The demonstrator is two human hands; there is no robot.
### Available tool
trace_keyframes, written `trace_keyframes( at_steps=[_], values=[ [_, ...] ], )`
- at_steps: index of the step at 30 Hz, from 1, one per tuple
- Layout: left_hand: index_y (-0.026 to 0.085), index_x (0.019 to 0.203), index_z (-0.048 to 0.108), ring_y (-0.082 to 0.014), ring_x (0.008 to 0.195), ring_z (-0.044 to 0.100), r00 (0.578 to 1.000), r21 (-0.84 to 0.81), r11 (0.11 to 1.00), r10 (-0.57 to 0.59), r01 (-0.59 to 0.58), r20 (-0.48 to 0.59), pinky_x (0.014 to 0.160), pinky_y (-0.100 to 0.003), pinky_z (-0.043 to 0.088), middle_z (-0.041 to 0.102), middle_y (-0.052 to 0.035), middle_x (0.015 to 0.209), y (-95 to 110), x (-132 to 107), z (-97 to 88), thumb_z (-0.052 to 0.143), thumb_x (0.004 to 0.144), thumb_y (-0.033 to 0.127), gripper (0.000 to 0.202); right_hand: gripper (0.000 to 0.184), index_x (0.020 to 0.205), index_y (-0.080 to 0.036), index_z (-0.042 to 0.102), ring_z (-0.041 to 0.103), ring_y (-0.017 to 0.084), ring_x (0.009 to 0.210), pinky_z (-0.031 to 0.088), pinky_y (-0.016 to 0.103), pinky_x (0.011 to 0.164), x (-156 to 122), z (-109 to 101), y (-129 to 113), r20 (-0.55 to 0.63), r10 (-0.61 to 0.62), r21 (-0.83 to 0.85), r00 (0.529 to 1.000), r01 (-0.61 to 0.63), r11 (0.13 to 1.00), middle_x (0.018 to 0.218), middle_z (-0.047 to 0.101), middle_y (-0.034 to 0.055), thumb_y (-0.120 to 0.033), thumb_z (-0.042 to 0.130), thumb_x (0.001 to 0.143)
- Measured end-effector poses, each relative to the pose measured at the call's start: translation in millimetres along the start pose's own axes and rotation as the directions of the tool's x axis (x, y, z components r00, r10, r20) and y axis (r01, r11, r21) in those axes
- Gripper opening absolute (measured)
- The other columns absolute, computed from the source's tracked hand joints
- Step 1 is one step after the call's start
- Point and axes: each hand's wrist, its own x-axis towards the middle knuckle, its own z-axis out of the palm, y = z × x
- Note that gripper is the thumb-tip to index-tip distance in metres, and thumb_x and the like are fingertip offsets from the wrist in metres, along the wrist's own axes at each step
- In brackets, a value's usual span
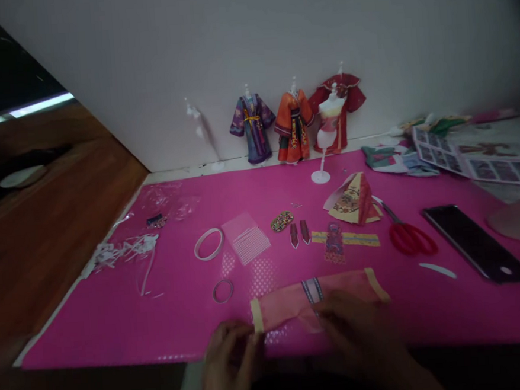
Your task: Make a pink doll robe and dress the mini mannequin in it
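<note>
A small pink doll garment lies spread near the front edge of the table, with pale yellow cuffs at both ends and a patterned grey-blue trim at its middle. My left hand pinches the garment's left cuff between thumb and fingers. Over the right half is my right hand, its closed fingertips at the lower end of the middle trim; what lies beneath this hand is hidden. Just beyond the garment are a yellow strip crossed by a purple-red patterned piece and two small dark red pointed pieces.
Red-handled scissors and a black phone-like slab lie right. A folded skirt piece, tape rolls, a rhinestone sheet and white scraps lie around. Dressed doll stands line the wall, near a white mannequin stand.
</note>
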Motion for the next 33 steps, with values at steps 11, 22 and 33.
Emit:
trace_keyframes(
  at_steps=[11, 22, 33],
  values=[
    [0.023, 0.078, 0.068, -0.0253, 0.083, 0.067, 0.99, -0.271, 0.952, -0.142, 0.142, 0.017, 0.075, -0.035, 0.053, 0.073, -0.0053, 0.084, 22.1, 21.5, 17.4, 0.063, 0.085, 0.05, 0.028, 0.018, 0.095, -0.023, 0.064, 0.063, 0.022, 0.085, 0.05, 0.037, 0.074, 3.0, -5.8, -6.8, 0.027, 0.007, -0.13, 1.0, -0.003, 0.991, 0.09, 0.066, 0.0044, -0.01, 0.057, 0.085],
    [0.021, 0.077, 0.067, -0.0221, 0.072, 0.068, 0.984, -0.311, 0.935, -0.179, 0.168, -0.007, 0.067, -0.029, 0.053, 0.072, -0.0036, 0.075, 32.8, 26.9, 23.3, 0.063, 0.084, 0.051, 0.031, 0.032, 0.094, -0.022, 0.056, 0.054, 0.031, 0.096, 0.043, 0.049, 0.088, 11.2, 44.7, -11.3, -0.085, 0.059, -0.31, 0.995, -0.083, 0.947, 0.101, 0.062, 0.0083, -0.017, 0.076, 0.069],
    [0.022, 0.075, 0.066, -0.0221, 0.079, 0.067, 0.997, -0.325, 0.943, -0.07, 0.071, 0.016, 0.076, -0.03, 0.051, 0.071, -0.0044, 0.081, 27.6, 18.4, 20.1, 0.065, 0.087, 0.041, 0.022, 0.012, 0.081, -0.021, 0.062, 0.052, 0.025, 0.085, 0.042, 0.043, 0.079, 26.3, 42.6, -9.8, 0.006, 0.05, -0.222, 0.999, -0.048, 0.974, 0.087, 0.059, 0.0058, -0.009, 0.061, 0.082]
  ],
)
